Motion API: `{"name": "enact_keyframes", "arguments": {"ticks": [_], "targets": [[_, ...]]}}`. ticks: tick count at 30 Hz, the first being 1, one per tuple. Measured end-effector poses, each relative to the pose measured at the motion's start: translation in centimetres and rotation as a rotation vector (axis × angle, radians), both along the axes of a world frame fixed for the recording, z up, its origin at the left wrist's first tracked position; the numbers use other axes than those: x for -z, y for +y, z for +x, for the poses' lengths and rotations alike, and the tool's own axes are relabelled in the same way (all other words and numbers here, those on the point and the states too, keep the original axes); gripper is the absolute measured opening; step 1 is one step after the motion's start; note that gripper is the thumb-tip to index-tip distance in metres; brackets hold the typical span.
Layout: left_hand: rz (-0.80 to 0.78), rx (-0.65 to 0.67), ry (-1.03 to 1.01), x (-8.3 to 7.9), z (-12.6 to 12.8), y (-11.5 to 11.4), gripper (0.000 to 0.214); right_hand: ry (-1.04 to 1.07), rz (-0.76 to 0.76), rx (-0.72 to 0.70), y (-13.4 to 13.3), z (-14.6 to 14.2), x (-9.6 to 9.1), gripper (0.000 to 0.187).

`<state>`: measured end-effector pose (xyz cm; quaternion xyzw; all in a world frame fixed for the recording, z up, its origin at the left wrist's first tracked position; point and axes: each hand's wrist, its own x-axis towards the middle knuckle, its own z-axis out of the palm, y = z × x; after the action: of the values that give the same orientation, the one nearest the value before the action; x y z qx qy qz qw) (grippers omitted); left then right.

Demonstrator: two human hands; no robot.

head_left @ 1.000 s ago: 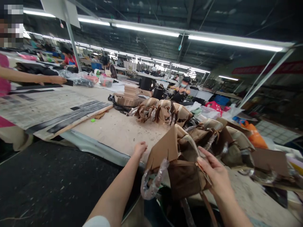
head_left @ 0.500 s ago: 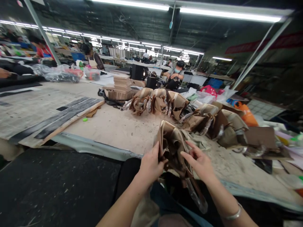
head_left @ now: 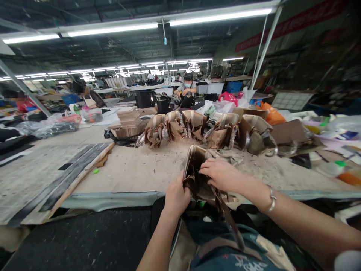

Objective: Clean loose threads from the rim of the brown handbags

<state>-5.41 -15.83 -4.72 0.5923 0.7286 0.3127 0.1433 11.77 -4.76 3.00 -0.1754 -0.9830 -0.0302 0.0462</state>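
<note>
A brown, part-made handbag (head_left: 194,160) stands at the front edge of the worktable, its mouth up and its loose brown lining crumpled inside. My left hand (head_left: 177,196) is closed on the bag's left side, with the thumb at the near face. Over the mouth reaches my right hand (head_left: 221,174), fingers bent and closed on the lining or the right rim; which of the two I cannot tell. A brown strap (head_left: 229,218), partly in clear plastic, hangs from the bag towards my lap.
Several similar brown bags (head_left: 194,122) stand in a row behind. A stack of brown boards (head_left: 128,119) is at the back left. Dark strips (head_left: 76,169) lie on the worktable (head_left: 135,169), near a green cap (head_left: 96,171). A co-worker (head_left: 186,88) sits across the table.
My right hand has moved from the bag's right side to over its mouth. The strap hangs further down over my lap. My view has turned right.
</note>
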Motion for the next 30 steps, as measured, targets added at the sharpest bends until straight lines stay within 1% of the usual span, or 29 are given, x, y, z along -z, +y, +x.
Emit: {"name": "enact_keyframes", "arguments": {"ticks": [2,4,7,9,13,18,21,24,26,30], "targets": [[0.000,-0.056,0.032,-0.1,0.4,0.3,0.068,-0.058,0.006,-0.010,0.7,-1.1,0.5,0.024],[-0.025,-0.096,0.060,-0.1,0.4,0.5,0.067,-0.093,0.024,-0.004,1.4,-1.8,1.2,0.020],[-0.066,-0.122,0.080,-0.1,0.0,0.7,0.056,-0.142,0.027,-0.016,2.3,-2.3,2.2,0.017],[-0.077,-0.129,0.074,0.0,-0.2,0.6,0.051,-0.125,0.037,-0.033,2.8,-2.4,2.5,0.019],[-0.038,-0.153,0.020,0.4,-0.1,0.5,0.050,-0.017,0.069,-0.052,3.7,-2.0,2.6,0.024],[-0.024,-0.206,0.025,0.6,0.5,0.8,0.050,-0.009,0.027,-0.071,4.7,-1.0,2.7,0.027],[-0.024,-0.234,0.038,0.4,0.9,1.1,0.047,-0.049,-0.017,-0.072,5.1,-0.6,2.7,0.021],[-0.015,-0.263,0.022,0.1,1.1,0.8,0.048,-0.040,-0.017,-0.045,4.9,-0.2,2.5,0.015],[-0.002,-0.269,0.002,0.2,1.2,0.3,0.048,0.007,-0.025,-0.105,4.5,0.1,2.2,0.016],[0.031,-0.308,-0.013,0.5,1.4,-0.9,0.047,0.008,-0.110,-0.301,3.4,0.4,1.6,0.025]]}}
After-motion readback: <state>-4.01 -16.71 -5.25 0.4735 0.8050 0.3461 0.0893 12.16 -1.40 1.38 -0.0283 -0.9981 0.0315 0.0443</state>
